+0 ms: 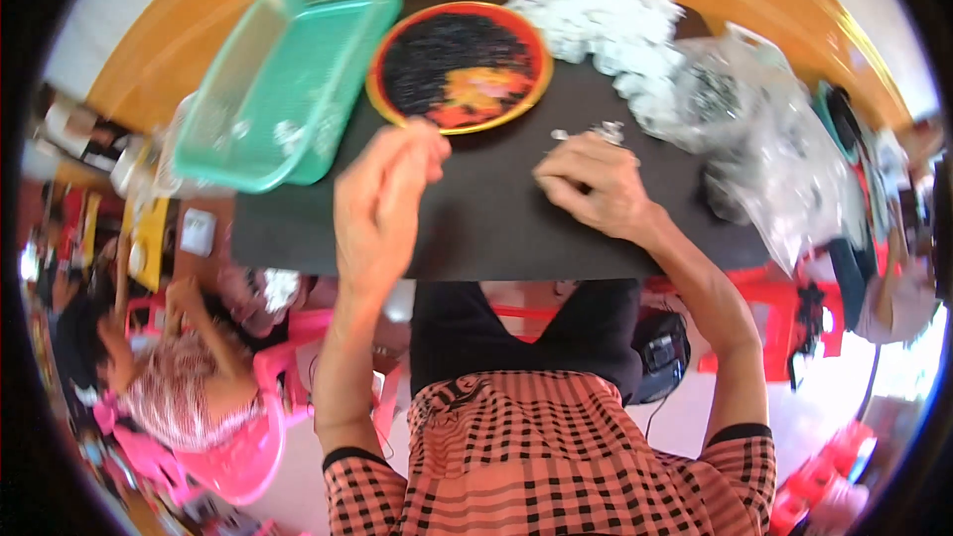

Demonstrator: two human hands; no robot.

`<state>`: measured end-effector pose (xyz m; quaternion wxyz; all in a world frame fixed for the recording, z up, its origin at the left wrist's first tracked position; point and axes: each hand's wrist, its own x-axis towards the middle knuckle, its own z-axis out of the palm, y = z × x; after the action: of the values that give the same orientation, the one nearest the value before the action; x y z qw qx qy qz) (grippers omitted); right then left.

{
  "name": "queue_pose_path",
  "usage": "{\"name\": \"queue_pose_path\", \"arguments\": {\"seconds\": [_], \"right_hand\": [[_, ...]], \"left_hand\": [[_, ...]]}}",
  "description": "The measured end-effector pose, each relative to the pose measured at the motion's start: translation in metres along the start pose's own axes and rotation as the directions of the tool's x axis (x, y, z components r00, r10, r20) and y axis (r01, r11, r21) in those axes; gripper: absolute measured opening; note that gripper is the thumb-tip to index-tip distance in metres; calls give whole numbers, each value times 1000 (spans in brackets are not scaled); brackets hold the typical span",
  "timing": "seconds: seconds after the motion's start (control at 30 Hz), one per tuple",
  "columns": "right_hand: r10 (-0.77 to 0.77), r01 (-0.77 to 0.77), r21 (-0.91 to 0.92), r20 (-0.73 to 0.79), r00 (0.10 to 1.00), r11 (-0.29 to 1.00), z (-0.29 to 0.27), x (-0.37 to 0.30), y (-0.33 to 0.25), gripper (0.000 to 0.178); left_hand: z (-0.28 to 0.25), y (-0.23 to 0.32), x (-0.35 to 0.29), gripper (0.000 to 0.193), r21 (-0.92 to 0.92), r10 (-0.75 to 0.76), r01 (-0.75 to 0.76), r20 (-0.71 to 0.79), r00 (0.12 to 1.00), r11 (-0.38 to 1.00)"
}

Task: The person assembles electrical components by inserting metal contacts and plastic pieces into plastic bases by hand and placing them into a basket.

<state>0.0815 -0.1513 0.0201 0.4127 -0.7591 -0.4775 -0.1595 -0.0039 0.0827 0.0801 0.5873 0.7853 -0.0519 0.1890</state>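
My left hand (387, 203) is raised at the near left rim of a round red plate (543, 74) with a yellow edge. Its fingers are pinched together, and what they hold, if anything, is too small to make out. Many small, thin black pieces (437, 50) cover much of the plate. On the dark table (476, 228), my right hand (601, 184) rests with its fingers curled in. Just beyond its knuckles lie a few small clear or whitish pieces (609, 129). Whatever is under those curled fingers is hidden.
A green plastic basket (278, 69) with a few clear pieces stands at the left. White pieces (596, 15) are heaped at the far right, beside a clear plastic bag (784, 159) hanging over the table edge. A person (189, 377) sits on a pink chair at the left.
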Motion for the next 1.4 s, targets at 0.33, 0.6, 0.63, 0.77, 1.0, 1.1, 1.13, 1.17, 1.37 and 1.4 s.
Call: {"name": "queue_pose_path", "arguments": {"seconds": [0.33,0.6,0.63,0.77,1.0,1.1,1.13,1.17,1.37,1.4], "right_hand": [[208,-235,-292,-120,971,927,-61,3,15,8],[109,-77,-527,30,994,846,-61,54,106,18],[149,-79,-550,84,985,831,-58,57,111,20],[169,-22,-641,169,971,767,-56,57,122,18],[230,-118,-503,166,959,856,-58,56,87,18],[372,-344,-184,152,916,921,-52,54,48,15],[481,-495,42,177,859,868,-52,52,34,13],[522,-563,127,254,814,817,-50,50,21,10],[584,-710,312,411,700,631,-31,26,-14,21],[583,-712,316,415,698,627,-31,25,-18,21]], "left_hand": [[94,-37,-47,20,-320,-226,274,178,958,907],[95,-36,-48,19,-256,-194,233,166,967,938],[95,-36,-48,19,-256,-197,235,165,966,938],[95,-36,-47,19,-247,-198,235,167,966,940],[92,-37,-48,20,-268,-203,243,171,964,932],[92,-38,-48,21,-357,-262,299,151,953,885],[91,-37,-45,26,-398,-272,315,161,949,862],[90,-38,-43,28,-454,-278,312,142,950,835],[95,-37,-36,33,-628,-303,314,129,944,712],[94,-39,-35,33,-643,-291,322,157,944,695]]}}
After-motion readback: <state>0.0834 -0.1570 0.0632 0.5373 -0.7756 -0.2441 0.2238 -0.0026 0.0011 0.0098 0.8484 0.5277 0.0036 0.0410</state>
